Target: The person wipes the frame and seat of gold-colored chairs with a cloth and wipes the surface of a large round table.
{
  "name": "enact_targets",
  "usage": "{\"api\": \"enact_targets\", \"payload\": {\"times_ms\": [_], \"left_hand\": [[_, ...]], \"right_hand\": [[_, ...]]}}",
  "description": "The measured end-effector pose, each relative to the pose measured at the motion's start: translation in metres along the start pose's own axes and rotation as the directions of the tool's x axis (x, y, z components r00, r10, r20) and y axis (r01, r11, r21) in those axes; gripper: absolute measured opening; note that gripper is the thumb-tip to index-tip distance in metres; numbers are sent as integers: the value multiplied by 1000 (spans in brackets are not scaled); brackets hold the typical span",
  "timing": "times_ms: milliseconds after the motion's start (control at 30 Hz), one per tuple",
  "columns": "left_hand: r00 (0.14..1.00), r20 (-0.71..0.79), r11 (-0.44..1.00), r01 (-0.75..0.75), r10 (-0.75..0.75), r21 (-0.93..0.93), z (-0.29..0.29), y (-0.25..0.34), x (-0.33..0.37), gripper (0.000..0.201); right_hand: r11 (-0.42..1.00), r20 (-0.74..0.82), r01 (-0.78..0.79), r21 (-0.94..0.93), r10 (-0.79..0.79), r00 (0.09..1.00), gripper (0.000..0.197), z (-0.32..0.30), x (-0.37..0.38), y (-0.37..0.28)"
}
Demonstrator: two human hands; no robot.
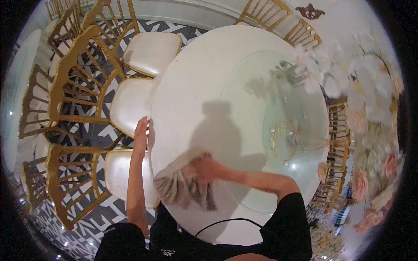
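Note:
A round white table fills the middle of the view. Pressed onto its near left part is a crumpled grey-beige cloth, bunched under my right hand. That hand is somewhat blurred, and its fingers are closed on the cloth. At the table's left edge is my left hand, fingers stretched out with nothing in them. A few small dark specks show on the white tabletop. My shadow falls across the table beyond the cloth.
A round glass turntable lies on the table, bearing a clear glass vase with a gold rim. White and pink flowers rise at the right. Gold chairs with white seats stand along the left, on a black-and-white patterned floor.

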State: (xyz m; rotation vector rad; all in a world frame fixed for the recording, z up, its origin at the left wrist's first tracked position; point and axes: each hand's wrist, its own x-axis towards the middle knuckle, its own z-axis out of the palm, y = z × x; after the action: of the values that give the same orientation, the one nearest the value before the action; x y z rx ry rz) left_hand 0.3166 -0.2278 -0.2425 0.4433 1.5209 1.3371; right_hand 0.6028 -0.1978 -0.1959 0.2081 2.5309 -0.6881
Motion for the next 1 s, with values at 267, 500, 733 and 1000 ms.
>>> {"api": "enact_targets", "payload": {"times_ms": [267,500,733,1000], "left_hand": [[944,-58,663,-184,325,725,50,-6,-39,65],[955,-116,435,-14,271,901,64,-3,-33,65],[963,-199,456,96,183,885,57,-6,-33,66],[921,-325,452,200,217,869,44,-21,-36,70]], "right_hand": [[674,-650,-738,-37,544,530,72,-220,87,331],[-140,-406,-803,579,805,-433,83,-260,88,453],[870,-814,-422,-255,43,579,55,-197,95,339],[922,-497,-153,-355,-48,866,65,-253,83,398]]}}
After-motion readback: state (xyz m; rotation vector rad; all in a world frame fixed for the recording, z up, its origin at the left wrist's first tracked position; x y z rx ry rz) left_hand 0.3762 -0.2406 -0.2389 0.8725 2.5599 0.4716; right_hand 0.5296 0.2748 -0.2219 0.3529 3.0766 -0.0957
